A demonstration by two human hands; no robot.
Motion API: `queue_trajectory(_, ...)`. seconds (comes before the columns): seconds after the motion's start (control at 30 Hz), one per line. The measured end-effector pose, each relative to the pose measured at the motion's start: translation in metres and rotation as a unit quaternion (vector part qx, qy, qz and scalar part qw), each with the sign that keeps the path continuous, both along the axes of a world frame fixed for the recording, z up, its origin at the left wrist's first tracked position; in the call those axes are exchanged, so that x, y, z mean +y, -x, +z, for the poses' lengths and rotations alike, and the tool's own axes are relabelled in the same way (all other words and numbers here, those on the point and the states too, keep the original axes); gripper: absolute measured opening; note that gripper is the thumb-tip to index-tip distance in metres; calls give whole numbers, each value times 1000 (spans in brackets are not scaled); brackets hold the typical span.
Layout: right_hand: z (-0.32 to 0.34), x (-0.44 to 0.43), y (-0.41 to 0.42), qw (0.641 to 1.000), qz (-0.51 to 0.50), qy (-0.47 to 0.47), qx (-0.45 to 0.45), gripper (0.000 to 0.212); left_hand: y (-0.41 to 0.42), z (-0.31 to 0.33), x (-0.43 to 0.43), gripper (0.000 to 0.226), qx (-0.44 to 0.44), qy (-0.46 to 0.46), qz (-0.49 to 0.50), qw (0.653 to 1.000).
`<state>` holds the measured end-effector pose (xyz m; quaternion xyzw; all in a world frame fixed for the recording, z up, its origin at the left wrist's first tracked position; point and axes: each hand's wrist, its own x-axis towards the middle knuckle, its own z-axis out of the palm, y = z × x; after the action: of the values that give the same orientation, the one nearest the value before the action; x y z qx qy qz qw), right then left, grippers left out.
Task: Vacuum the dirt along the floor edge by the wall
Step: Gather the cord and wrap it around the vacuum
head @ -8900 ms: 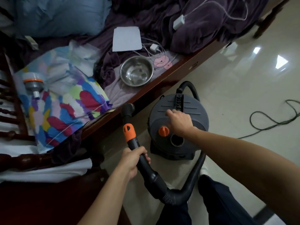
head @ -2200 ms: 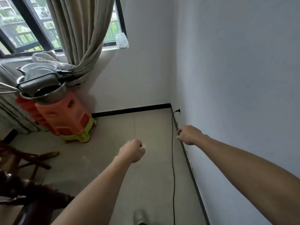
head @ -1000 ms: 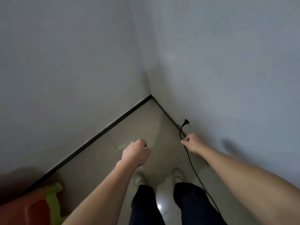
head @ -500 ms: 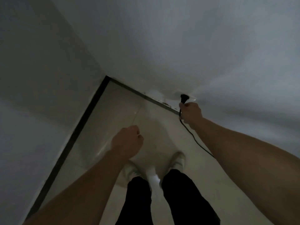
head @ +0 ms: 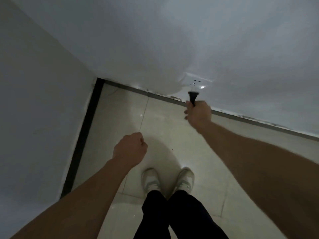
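Observation:
My right hand (head: 198, 114) grips the black power plug (head: 193, 98) of the vacuum, its prongs pointing up at a white wall socket (head: 197, 81) just above the dark skirting (head: 155, 95). The plug tip sits a little below the socket holes. My left hand (head: 129, 150) hangs over the floor tiles with its fingers curled and nothing in it. The vacuum itself is out of view, and the cord is hidden behind my right hand and arm.
I stand in a room corner where two white walls meet. A black skirting strip (head: 86, 131) runs along the left wall. My two white shoes (head: 168, 178) stand on pale floor tiles (head: 164, 131) with small specks of dirt.
My right hand has lifted the plug off the floor toward the wall socket, which has come into view. The view has turned down into the corner. My left hand stays curled.

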<state>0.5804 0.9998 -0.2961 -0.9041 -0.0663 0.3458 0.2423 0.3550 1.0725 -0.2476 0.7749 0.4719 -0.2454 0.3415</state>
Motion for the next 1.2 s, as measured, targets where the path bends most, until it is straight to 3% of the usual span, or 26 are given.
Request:
queue_trajectory(0.17,18,-72,59,996,79,10,29,35,1,26,-1,16,-17,0,-6,1000)
queue_trajectory(0.27,39,-103,62,986,157,36,42,36,-5,46,-3,15,-41,0,0,999)
queue_trajectory(0.4,91,-133,56,967,225,-4,116,26,-29,90,-14,16,-78,13,30,996)
queue_trajectory(0.5,155,-154,40,956,256,-48,132,18,-53,138,-28,16,-123,91,84,985)
queue_trajectory(0.63,263,-181,19,950,284,-110,64,15,-89,223,-54,24,-146,276,157,937)
queue_trajectory(0.73,342,-205,6,956,254,-143,-11,15,-115,290,-79,25,-150,387,149,897)
queue_trajectory(0.93,449,-273,-14,968,181,-162,-65,17,-163,399,-128,11,-164,424,50,889)
queue_trajectory(1.07,477,-344,-37,978,174,-50,-102,21,-199,459,-156,16,-172,391,-23,904)
queue_trajectory(1.13,488,-394,-53,984,132,5,-121,27,-217,484,-170,15,-174,392,-35,903)
queue_trajectory(1.2,503,-438,-69,985,89,29,-143,32,-235,508,-189,19,-145,373,-108,910)
